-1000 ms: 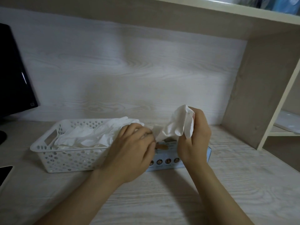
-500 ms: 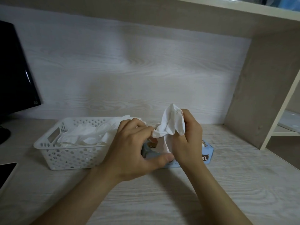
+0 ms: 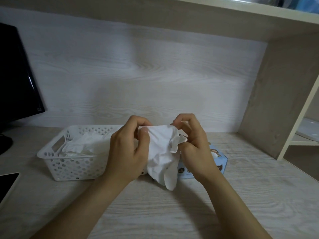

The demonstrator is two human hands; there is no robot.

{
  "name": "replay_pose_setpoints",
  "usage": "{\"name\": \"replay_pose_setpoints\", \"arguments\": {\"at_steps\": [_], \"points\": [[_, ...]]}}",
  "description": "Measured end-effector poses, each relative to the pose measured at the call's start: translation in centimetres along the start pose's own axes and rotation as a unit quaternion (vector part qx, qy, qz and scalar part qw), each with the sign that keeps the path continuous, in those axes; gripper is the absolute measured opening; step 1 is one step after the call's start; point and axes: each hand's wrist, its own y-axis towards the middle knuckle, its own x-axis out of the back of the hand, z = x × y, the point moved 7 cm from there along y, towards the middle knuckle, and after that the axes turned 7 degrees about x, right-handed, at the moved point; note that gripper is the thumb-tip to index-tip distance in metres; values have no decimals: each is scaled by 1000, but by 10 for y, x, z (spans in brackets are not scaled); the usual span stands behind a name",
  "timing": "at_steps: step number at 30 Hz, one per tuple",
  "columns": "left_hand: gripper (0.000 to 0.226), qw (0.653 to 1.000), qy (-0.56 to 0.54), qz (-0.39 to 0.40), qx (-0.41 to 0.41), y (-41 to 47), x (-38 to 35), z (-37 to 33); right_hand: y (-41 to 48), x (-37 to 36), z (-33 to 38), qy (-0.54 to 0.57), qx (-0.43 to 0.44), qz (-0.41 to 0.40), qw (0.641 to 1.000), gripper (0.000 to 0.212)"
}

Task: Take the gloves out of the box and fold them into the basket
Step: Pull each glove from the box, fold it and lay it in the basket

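1. Head view, the only one I've got: the left hand (image 3: 127, 152) and right hand (image 3: 195, 150) are raised over the worktop (image 3: 155, 213), close together, both clamped on one white glove (image 3: 162, 157).
2. The left hand pinches the glove's top left corner between thumb and curled fingers. The right hand is bunched round the top right corner, where the material is crumpled.
3. The glove hangs between them in front of the blue box (image 3: 219, 161).
4. A white perforated basket (image 3: 69, 163) sits left of the box with a pile of white gloves (image 3: 81, 145) inside. I can't tell if basket and box touch, the hands cover that bit.
5. There's a dark monitor (image 3: 15, 75) far left and a dark flat slab (image 3: 6, 180) at the left edge.
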Motion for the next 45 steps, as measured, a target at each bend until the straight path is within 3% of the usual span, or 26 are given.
{"name": "replay_pose_setpoints", "arguments": {"at_steps": [7,11,16,22,27,32,35,38,41,45], "points": [[20,1000,-14,-21,16,5,6,3,-5,-2,-4,0,-78,38,996,44],[8,999,-17,-12,36,8,11,8,-5,0,-2,-81,-73,20,994,6],[8,998,41,-44,-19,12,24,7,-8,-1,-6,-38,-118,22,992,47],[15,994,52,-90,-16,20,39,16,-8,-9,-10,-69,-145,59,985,20],[19,991,55,-115,39,30,52,31,-2,-15,-11,-40,-167,13,985,30],[21,985,103,-106,92,38,58,50,4,-16,-14,-82,-206,-138,965,22],[22,983,103,-123,84,40,64,50,14,-26,-4,-119,-151,-202,960,19],[17,983,82,-132,97,44,74,54,26,-46,15,-231,-64,-199,950,19],[21,975,109,-134,138,49,89,70,43,-61,23,-313,-25,-163,935,16],[20,947,181,-158,212,52,109,93,69,-78,12,-386,-44,-100,916,18]]}}
